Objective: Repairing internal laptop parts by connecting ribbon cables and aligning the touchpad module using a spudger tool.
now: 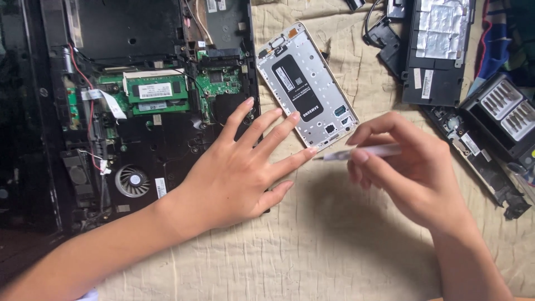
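From my remote seat, the scene reads left to right: an opened black laptop base (139,106) fills the far left, its green circuit board (161,92) with a memory module exposed, a round cooling fan (132,180) sitting nearer, red and white wires running along its left side. The left hand (239,167) lies flat with fingers spread and released, grasping nothing — its palm rests partly on the laptop's near right corner and partly on the cream quilted cloth (334,245), and its fingertips (293,116) reach toward the lower edge of the opened phone. That phone (306,83), a silver-framed chassis with a black battery in its middle, lies tilted on the cloth just right of the laptop, in the middle of the scene. To its right, the right hand (412,167) is closed around a slim white tool (362,152), pinched between thumb and fingers, its tip pointing left toward the phone's near corner; I cannot tell whether the tip touches it. At the far right lie a black panel with silver foil (440,50), a dark case of screwdriver bits (501,117) and a long black strip (479,161) — all well apart from the hands.
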